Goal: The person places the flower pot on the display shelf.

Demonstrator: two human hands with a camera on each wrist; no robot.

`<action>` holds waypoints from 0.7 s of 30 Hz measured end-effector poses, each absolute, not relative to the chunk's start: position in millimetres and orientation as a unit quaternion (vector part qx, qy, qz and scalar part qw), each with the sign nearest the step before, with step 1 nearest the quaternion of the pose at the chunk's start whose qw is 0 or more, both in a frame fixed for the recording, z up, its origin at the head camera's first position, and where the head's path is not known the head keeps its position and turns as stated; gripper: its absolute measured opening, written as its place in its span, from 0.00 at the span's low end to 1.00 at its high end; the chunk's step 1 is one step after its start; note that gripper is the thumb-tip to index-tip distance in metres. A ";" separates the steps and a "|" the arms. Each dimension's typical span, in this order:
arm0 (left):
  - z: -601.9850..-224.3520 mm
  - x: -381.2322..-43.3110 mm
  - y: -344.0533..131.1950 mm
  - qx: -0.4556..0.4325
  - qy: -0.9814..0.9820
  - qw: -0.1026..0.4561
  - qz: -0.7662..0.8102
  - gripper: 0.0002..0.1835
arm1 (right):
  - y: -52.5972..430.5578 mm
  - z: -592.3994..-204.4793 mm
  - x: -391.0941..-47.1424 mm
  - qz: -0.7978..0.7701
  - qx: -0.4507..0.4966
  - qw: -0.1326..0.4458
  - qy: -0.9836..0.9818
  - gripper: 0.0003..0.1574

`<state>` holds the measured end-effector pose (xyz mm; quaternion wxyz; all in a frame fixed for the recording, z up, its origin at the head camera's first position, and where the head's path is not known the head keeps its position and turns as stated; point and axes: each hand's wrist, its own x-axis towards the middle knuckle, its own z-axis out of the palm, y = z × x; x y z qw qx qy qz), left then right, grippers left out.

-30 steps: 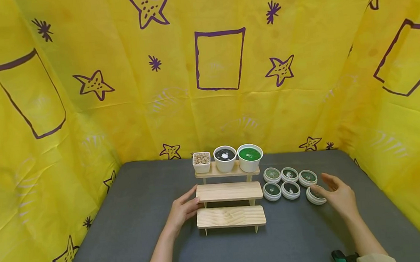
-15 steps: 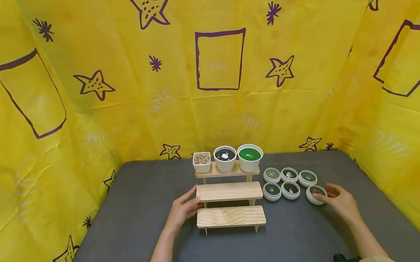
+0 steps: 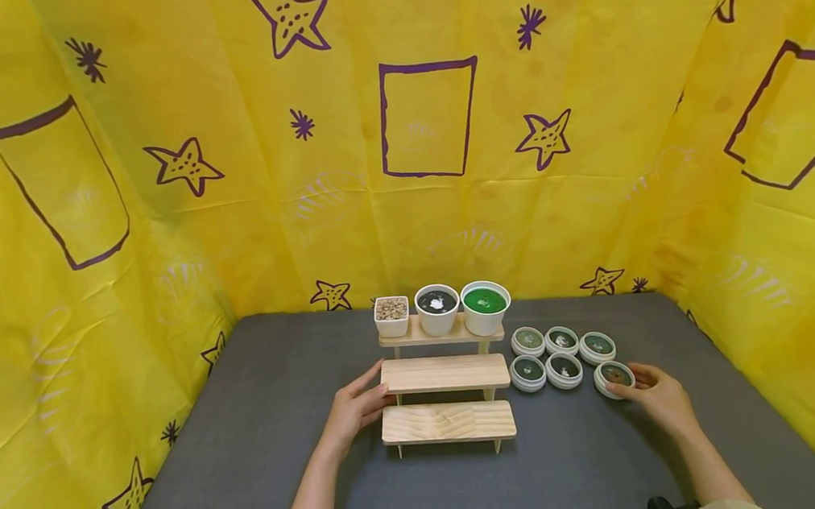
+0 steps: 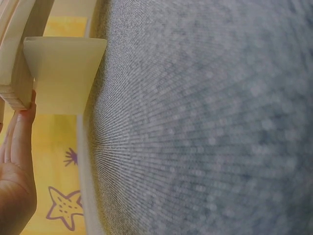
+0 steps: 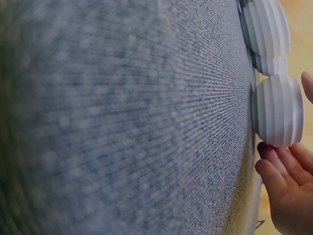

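Observation:
A three-tier wooden display stand (image 3: 444, 372) stands mid-table. My left hand (image 3: 351, 409) rests on the left end of its middle board; in the left wrist view its straight fingers touch the board's end (image 4: 19, 93). On the right, my right hand (image 3: 660, 398) holds a small round white pot (image 3: 616, 375) with a dark green and brownish top. Its thumb lies over the near rim and its fingers are at the pot's right side. The right wrist view shows the ribbed pot (image 5: 279, 110) at the grey cloth, fingertips against it.
On the top board stand a square white pot of pebbles (image 3: 391, 310), a white cup with dark content (image 3: 437, 300) and a larger one with green (image 3: 485, 301). Several small green-topped pots (image 3: 565, 368) sit right of the stand. Yellow patterned cloth (image 3: 266, 218) encloses the grey table.
My right hand has lowered from above the nearest small pot and closed round its side, so its top shows more. My left hand stays at the stand.

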<state>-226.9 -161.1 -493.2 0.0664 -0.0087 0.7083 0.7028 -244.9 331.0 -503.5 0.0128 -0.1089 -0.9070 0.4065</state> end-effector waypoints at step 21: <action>-491.7 -226.2 -160.8 -0.011 0.711 0.067 0.700 0.32 | 332.8 -507.4 -246.6 0.399 -0.107 0.023 -0.910 0.48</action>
